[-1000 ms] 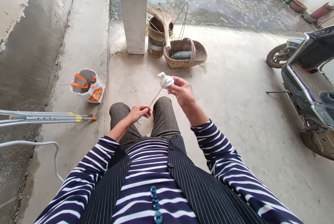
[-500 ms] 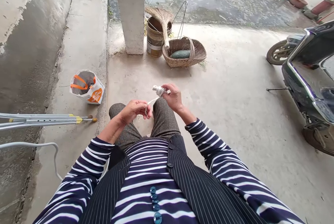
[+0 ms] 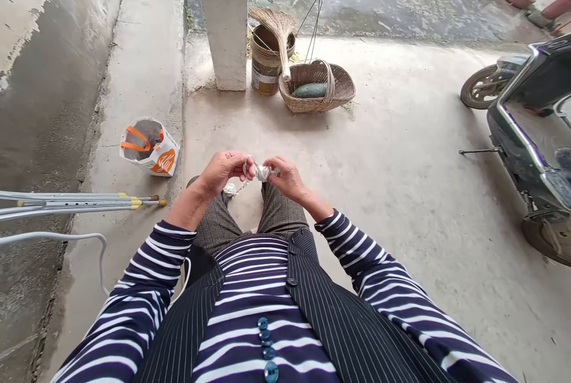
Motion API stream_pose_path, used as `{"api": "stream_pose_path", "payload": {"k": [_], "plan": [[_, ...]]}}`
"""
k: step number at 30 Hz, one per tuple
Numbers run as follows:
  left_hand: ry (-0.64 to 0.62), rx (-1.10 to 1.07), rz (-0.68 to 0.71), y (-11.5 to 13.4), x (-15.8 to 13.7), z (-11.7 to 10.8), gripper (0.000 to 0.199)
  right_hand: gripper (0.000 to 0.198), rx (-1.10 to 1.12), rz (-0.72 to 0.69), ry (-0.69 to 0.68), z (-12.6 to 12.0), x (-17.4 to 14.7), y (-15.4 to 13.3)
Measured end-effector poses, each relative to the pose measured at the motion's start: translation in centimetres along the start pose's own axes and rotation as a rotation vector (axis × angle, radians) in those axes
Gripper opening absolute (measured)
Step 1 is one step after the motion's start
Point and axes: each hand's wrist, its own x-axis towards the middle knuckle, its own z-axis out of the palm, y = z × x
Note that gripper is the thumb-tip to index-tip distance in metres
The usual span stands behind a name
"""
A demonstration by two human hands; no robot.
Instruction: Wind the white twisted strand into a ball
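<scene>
In front of my knees, my right hand (image 3: 286,178) is closed around the end of a small white bundle of wound cord (image 3: 262,173). Fingers bent in a pinch, my left hand (image 3: 225,170) grips a loop of the same white cord (image 3: 245,168) right beside the bundle. The two hands are close together, a finger's width or so apart. Below my left hand a second white clump of cord (image 3: 229,190) shows by my left knee, with a strand trailing from it. My fingers partly hide the bundle's ends.
A paper bag with orange handles (image 3: 151,148) stands at the left, above metal crutches (image 3: 89,201). Ahead are a pillar (image 3: 225,26), a bucket (image 3: 264,68) with a straw broom (image 3: 281,29), and a wicker basket (image 3: 343,88) holding a green gourd (image 3: 311,91). A scooter (image 3: 530,133) is at the right.
My right hand has come down and left with the bundle, and my left hand has risen to meet it. The cord stretched between them has shortened. A white clump below now shows.
</scene>
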Motion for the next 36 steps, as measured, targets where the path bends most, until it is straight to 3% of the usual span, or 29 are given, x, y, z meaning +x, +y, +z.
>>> {"api": "stream_pose_path", "payload": {"k": [4, 7, 10, 13, 15, 20, 22, 29, 32, 36], "plan": [[0.060, 0.234, -0.010, 0.3, 2.1, -0.4, 0.024, 0.027, 0.102, -0.047, -0.043, 0.6, -0.8, -0.7], [0.089, 0.472, -0.074, -0.2, 3.7, -1.6, 0.021, 0.027, 0.300, 0.021, -0.074, 0.9, -1.5, -1.2], [0.050, 0.553, -0.132, -1.6, 4.3, -2.4, 0.023, 0.034, 0.575, 0.123, -0.104, 1.1, -2.1, -1.9], [-0.020, 0.463, -0.223, -3.6, 4.2, -2.5, 0.017, 0.051, 0.740, 0.187, -0.114, 1.0, -2.2, -2.5], [-0.062, 0.390, -0.250, -5.0, 4.0, -2.4, 0.012, 0.051, 0.770, 0.216, -0.101, 0.9, -2.0, -2.8], [0.133, 0.264, 0.007, -7.7, 3.2, -1.5, 0.035, 0.050, 0.863, 0.365, -0.060, 0.1, -1.3, -2.9], [0.156, 0.209, 0.078, -8.6, 2.9, -0.7, 0.044, 0.052, 0.883, 0.425, -0.050, -0.3, -1.1, -2.9], [0.201, 0.132, 0.154, -9.5, 2.7, 2.0, 0.031, 0.049, 0.967, 0.583, -0.023, -1.0, 0.1, -3.7], [0.156, 0.113, 0.098, -10.0, 2.5, 1.7, 0.023, 0.047, 0.993, 0.574, 0.067, -2.2, 1.1, -3.8], [0.191, 0.155, -0.005, -11.6, 2.4, 0.5, 0.014, 0.034, 0.937, 0.443, 0.188, -5.2, 2.6, -4.0]]}}
